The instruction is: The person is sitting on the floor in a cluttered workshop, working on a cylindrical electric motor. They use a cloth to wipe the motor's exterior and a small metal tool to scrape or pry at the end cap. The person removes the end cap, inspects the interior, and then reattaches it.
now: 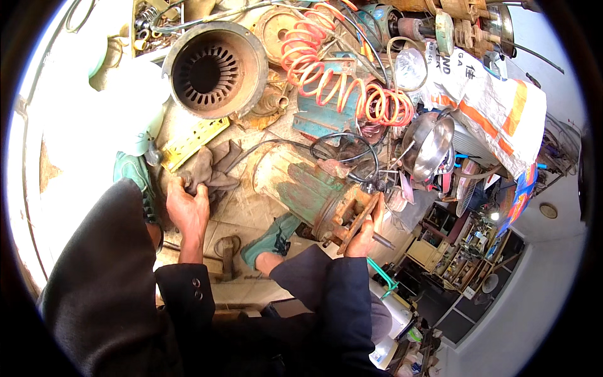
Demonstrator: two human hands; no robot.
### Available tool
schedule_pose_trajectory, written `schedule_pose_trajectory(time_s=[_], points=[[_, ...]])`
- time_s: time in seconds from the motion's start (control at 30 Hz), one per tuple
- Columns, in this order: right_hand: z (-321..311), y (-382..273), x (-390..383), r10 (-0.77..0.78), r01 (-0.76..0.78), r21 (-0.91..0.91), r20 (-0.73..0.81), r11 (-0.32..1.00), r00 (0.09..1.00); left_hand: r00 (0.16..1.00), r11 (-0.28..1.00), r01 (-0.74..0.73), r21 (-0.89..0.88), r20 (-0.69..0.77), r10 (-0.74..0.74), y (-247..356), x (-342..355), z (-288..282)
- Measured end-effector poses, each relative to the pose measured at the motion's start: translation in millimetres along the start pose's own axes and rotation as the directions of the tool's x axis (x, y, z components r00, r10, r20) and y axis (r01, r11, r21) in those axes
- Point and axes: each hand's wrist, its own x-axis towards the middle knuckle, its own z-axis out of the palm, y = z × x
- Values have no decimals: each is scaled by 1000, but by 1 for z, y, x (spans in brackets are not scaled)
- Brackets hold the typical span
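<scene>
A worn motor point(308, 188) with flaking green paint lies on its side on the tiled floor, its shaft point(384, 241) pointing right. My right hand point(363, 235) is closed round the rusty flange point(353, 220) at the shaft end. To the left, my left hand point(188, 213) pinches a dirty grey-brown rag point(210, 168), which is bunched up beside the motor's far end. Part of the left fingers is hidden in the cloth. A black cable point(276, 143) runs from near the rag over the motor.
Beyond the rag lie a yellow slotted bar point(195, 143) and a round metal housing point(217, 69) with a slotted bottom. An orange coiled hose point(342, 85) crosses a blue-green finned casing point(323, 110). Metal bowls point(429, 143) and a white sack point(490, 113) crowd the right. My green shoes point(270, 242) flank the motor.
</scene>
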Motion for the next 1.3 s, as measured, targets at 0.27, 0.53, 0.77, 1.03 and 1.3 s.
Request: schedule_pose_trajectory(time_s=[0.27, 0.53, 0.77, 1.03, 1.3], points=[[3, 14, -1, 181, -145, 235, -141, 961, 973, 999, 999, 41, -22, 17, -41, 0, 3, 0], [-29, 81, -4, 376, -300, 307, -227, 903, 898, 997, 996, 75, -38, 16, -74, 3, 1, -4], [-31, 91, -5, 410, -330, 299, -267, 895, 872, 988, 989, 138, -47, 71, -134, 15, 3, -10], [-10, 34, 4, 602, -527, 358, -135, 771, 787, 970, 973, 170, -156, 203, -137, 34, 1, -13], [0, 21, 2, 675, -588, 356, -206, 726, 709, 865, 908, 168, -385, 500, 52, 34, -8, 1]])
